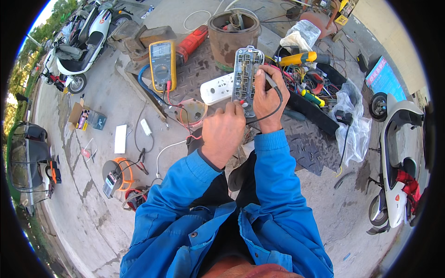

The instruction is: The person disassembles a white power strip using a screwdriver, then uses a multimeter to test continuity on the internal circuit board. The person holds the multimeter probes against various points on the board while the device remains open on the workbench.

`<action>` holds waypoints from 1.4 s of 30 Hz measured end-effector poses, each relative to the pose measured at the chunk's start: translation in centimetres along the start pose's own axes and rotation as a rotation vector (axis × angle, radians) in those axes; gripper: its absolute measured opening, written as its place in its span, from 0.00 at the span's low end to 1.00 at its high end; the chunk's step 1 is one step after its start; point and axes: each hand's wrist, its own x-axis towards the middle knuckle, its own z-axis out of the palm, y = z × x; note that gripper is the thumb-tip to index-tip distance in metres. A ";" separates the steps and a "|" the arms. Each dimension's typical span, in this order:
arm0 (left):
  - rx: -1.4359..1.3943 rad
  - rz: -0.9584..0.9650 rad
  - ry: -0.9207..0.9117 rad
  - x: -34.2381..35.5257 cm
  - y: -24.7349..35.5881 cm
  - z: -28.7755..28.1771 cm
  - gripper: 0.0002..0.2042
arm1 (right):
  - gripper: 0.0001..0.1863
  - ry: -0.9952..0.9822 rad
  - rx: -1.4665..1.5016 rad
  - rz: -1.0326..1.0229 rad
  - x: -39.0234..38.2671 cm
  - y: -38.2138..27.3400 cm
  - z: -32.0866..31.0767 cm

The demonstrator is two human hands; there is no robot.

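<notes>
An opened power strip [244, 76], its grey housing showing rows of metal contacts, stands tilted in front of me. My left hand [225, 132] is closed at its lower end, with a red test probe [242, 102] pinched in the fingers. A red lead runs back from that hand. My right hand [268, 99] is closed along the strip's right side, pinching what looks like a black test probe [272, 82] whose lead loops below the wrist. The probe tips are hard to make out. A yellow multimeter [162, 67] stands upright at the left, with red and black leads plugged in.
Behind the strip are a white socket panel [218, 89], a rusty bucket [233, 37] and a red power tool [192, 42]. Tools and wires fill a black tray [320, 119] at the right. Cables cross the ground. Scooters [394, 162] stand at both sides.
</notes>
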 end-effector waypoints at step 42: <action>0.001 0.011 0.037 -0.1 -0.3 0.1 0.17 | 0.11 -0.109 -0.020 0.099 3.2 -1.1 -0.2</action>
